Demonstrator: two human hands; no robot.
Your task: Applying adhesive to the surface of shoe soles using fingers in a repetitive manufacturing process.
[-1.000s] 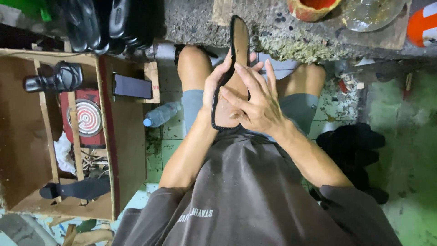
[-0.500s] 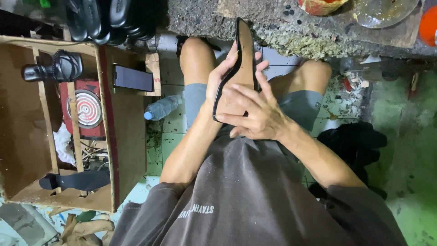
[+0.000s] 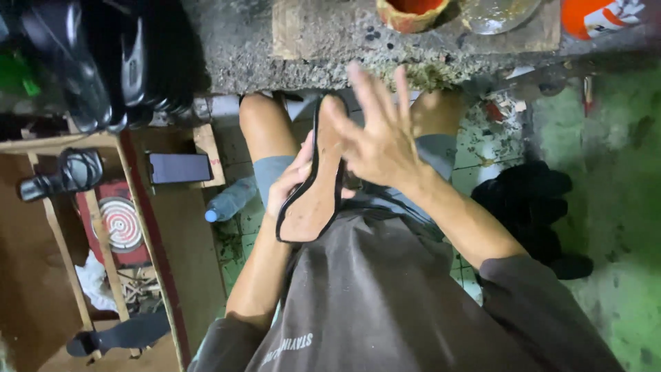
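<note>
A: Shoe sole (image 3: 313, 186) is what we see first: a long, narrow insole piece, tan and matte on its face, edged all round by a thin black rim. It widens at the end near the body and tapers toward the far end, which points at the rough concrete table (image 3: 330, 48).

B: Where does it lie?

A: Over the lap, between the bare knees, tilted so the tan face looks up at us. The left hand (image 3: 292, 182) holds it from below and from its left side; we see the fingers curled round the black edge, so that grip is clamped on the sole.

B: And the other hand?

A: The right hand (image 3: 375, 134) is above the sole's narrow end, fingers spread wide and blurred. Its grip is apart and holds nothing; whether the palm touches the sole we cannot tell.

B: What lies around?

A: On the table edge we see a red-lined bowl (image 3: 410, 10). To the left a wooden crate (image 3: 186, 275) holds a dark phone (image 3: 180, 167), and a plastic bottle (image 3: 231, 200) lies on the tiled floor beside it. Dark shoes (image 3: 533, 207) sit on the floor to the right.
</note>
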